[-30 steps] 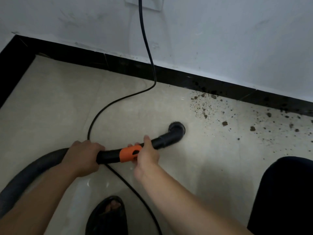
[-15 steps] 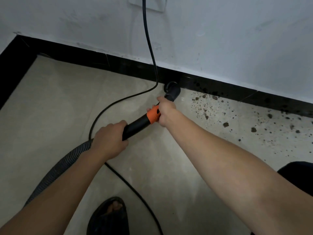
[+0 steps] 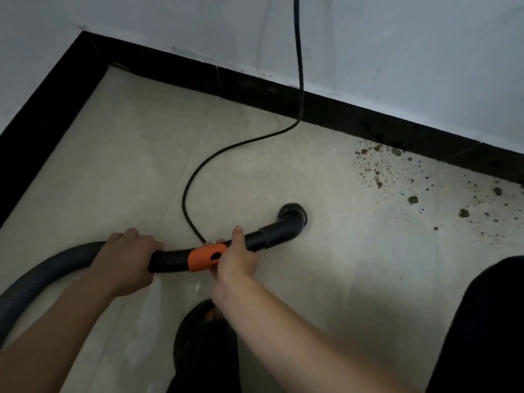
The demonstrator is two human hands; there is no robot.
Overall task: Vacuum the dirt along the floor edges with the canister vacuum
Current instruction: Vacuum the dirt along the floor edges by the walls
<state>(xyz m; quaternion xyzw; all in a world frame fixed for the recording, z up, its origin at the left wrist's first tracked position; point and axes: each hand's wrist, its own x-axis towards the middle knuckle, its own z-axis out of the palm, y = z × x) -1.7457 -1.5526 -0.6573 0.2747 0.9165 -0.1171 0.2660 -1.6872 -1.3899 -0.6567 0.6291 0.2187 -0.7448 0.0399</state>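
Two hands, left hand [image 3: 127, 259] + right hand [image 3: 235, 258], grip closed round black plastic vacuum wand with orange collar [image 3: 205, 258]; round brush nozzle [image 3: 292, 219] pulled back off black baseboard [image 3: 255, 89], now on open beige floor [image 3: 141, 165], well apart from brown dirt crumbs [image 3: 378, 182]. Edge mess not yet cleared.

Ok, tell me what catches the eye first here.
Dark dirt lies scattered along the black skirting at right. The nozzle sits left of it, with the left hand gripping the hose and the right hand at the orange collar.
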